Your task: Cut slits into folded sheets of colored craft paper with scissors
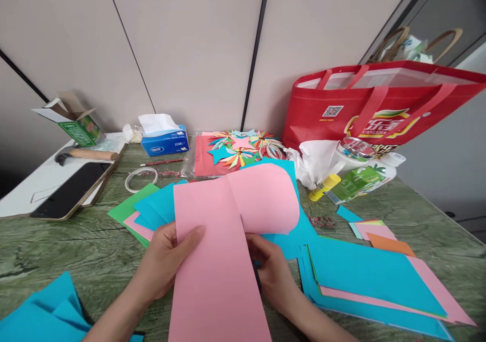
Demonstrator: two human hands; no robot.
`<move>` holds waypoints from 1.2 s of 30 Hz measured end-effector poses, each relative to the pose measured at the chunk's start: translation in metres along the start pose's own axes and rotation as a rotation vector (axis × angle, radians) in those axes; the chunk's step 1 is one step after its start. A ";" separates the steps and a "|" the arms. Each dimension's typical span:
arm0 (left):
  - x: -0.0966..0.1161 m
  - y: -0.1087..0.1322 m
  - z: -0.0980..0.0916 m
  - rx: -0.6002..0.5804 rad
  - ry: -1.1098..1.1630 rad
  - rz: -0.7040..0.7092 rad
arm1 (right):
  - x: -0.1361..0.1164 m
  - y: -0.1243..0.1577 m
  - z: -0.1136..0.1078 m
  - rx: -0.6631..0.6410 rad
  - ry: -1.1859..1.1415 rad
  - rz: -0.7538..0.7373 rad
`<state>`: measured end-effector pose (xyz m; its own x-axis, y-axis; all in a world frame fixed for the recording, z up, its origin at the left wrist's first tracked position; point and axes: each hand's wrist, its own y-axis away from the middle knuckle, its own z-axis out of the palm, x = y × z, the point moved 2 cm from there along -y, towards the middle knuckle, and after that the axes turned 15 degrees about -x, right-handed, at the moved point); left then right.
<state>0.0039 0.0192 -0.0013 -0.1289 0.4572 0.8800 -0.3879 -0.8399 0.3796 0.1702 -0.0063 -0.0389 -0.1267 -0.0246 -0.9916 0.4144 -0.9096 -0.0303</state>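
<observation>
A large pink paper sheet (216,251) is held up over the green table (76,241), and its right part curls away in a rounded flap (266,198). My left hand (167,258) is closed on the sheet's left edge, thumb on top. My right hand (271,271) sits at the sheet's right edge near the split. Its fingers are curled around something dark I cannot make out. Blue and green sheets (152,208) lie under the pink one.
A stack of blue and pink sheets (372,276) lies at the right, with a glue stick (324,186), crumpled tissue (315,162) and a red bag (379,109) behind. Paper stars (237,147), a tape ring (141,179), a tissue box (164,139) and a phone (70,190) lie at the back and left.
</observation>
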 end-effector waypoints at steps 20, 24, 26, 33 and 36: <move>0.002 0.001 0.005 -0.081 0.055 -0.057 | -0.005 -0.004 -0.001 -0.019 -0.062 -0.043; 0.001 0.002 0.005 -0.071 0.041 -0.050 | -0.005 -0.003 -0.002 -0.033 -0.091 -0.027; 0.001 0.003 0.005 -0.062 0.025 -0.052 | -0.005 -0.002 -0.002 -0.029 -0.084 -0.009; 0.002 0.004 0.007 -0.036 -0.009 -0.066 | -0.008 -0.001 -0.002 -0.009 -0.083 0.024; 0.001 0.005 0.007 -0.033 -0.037 -0.066 | -0.009 0.000 -0.001 -0.017 -0.099 0.023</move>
<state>0.0079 0.0139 0.0036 -0.0684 0.4997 0.8635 -0.4248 -0.7977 0.4280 0.1723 -0.0051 -0.0301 -0.2054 -0.0873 -0.9748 0.4338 -0.9009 -0.0107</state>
